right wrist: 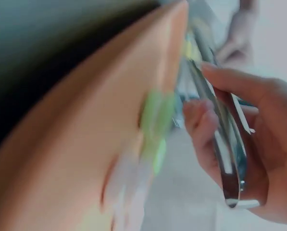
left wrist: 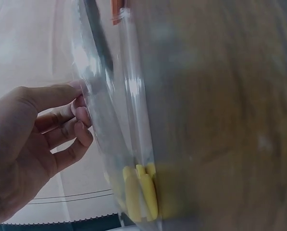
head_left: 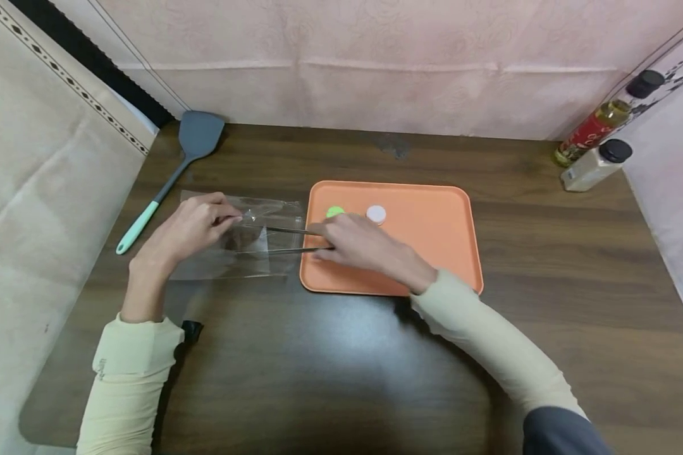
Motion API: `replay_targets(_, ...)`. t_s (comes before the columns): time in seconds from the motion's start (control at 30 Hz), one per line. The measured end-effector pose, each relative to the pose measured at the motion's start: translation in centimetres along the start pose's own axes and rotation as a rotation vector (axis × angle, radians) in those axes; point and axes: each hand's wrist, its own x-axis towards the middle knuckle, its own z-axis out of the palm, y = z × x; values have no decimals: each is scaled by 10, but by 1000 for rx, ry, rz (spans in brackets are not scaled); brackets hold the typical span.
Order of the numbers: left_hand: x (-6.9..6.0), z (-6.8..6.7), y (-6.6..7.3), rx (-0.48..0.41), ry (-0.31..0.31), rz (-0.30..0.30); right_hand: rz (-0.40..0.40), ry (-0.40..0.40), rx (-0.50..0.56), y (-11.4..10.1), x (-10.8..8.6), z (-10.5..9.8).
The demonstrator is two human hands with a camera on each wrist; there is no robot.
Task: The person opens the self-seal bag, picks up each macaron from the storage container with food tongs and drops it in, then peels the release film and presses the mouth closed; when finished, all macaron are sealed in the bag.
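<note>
My left hand (head_left: pixel 184 229) pinches the edge of a clear plastic bag (head_left: pixel 202 264) lying left of the tray. Metal tongs (head_left: pixel 287 251) are gripped in my right hand (head_left: pixel 367 243); their two arms reach left from over the tray into the bag's area. Whether the tips are inside the bag or over it, I cannot tell. Yellow pieces (left wrist: pixel 142 197) show at the bottom of the bag in the left wrist view. On the orange tray (head_left: pixel 432 240) lie a green disc (head_left: pixel 334 211), partly behind my right hand, and a white disc (head_left: pixel 376 214).
A grey spatula with a mint handle (head_left: pixel 139 226) lies on the left of the wooden table (head_left: pixel 319 354). At the back right stand an oil bottle with a red label (head_left: pixel 589 133) and a white shaker with a black lid (head_left: pixel 594 167). Pale cloth surrounds the table's sides.
</note>
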Motion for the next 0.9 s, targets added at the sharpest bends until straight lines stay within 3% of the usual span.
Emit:
replay_targets(0.23, 0, 1, 0, 9, 0, -8, 27, 45, 87, 40, -78, -32)
replay_targets(0.37, -1, 3, 2, 5, 6, -31, 27, 104, 115, 70, -113, -59)
replay_targets(0.47, -1, 4, 2, 0, 22, -35, 70, 149, 117, 91, -134, -76)
replay_targets(0.63, 0, 6, 4, 6, 44, -54, 181, 168, 94, 114, -156, -90)
replay_targets(0.9, 1, 7, 7, 11, 57, -97, 299, 63, 140, 141, -161, -81)
